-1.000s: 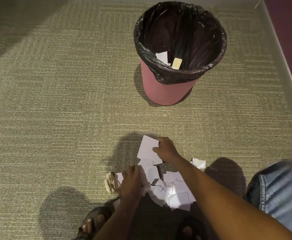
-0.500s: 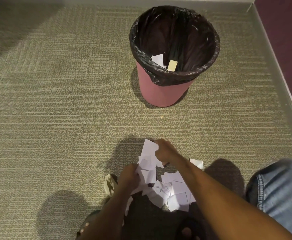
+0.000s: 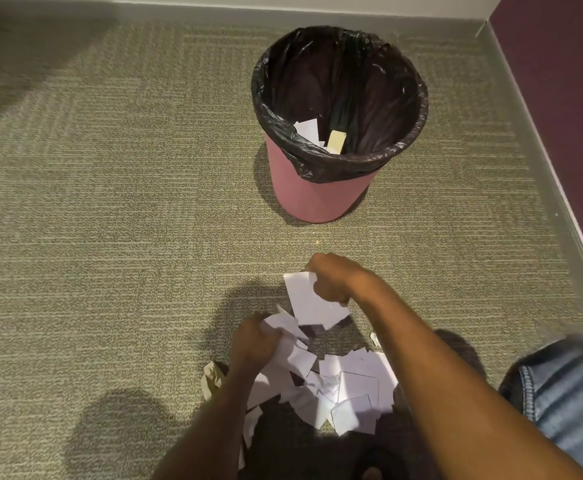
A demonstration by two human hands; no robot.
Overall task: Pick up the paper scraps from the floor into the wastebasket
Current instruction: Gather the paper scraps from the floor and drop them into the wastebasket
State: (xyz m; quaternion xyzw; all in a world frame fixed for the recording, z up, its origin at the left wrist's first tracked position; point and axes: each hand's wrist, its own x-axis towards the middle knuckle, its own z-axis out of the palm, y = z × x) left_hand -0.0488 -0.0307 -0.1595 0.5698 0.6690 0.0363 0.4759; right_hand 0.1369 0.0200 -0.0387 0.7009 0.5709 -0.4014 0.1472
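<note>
While a pink wastebasket [image 3: 321, 192] lined with a black bag [image 3: 338, 98] stands on the carpeted floor [image 3: 110, 202] near the room's corner, a person crouches before a heap of white paper scraps [image 3: 345, 389] lying well short of it. A few scraps already sit at the bottom of the bag, but most of the pile remains on the carpet, so the job looks to be in its early gathering stage. The right hand [image 3: 335, 282] is closed on a large white sheet [image 3: 309, 303], lifted clear of the heap. The left hand [image 3: 253, 344] is bunched around a fistful of smaller pieces [image 3: 283, 323] at the pile's near edge. A crumpled tan wad [image 3: 213, 377] rests on the floor just beside the left wrist, and one small stray scrap [image 3: 374, 339] lies next to the right forearm. Next, both handfuls would need carrying forward over the rim and releasing inside, with a firm enough hold that loose pieces do not flutter out on the way.
</note>
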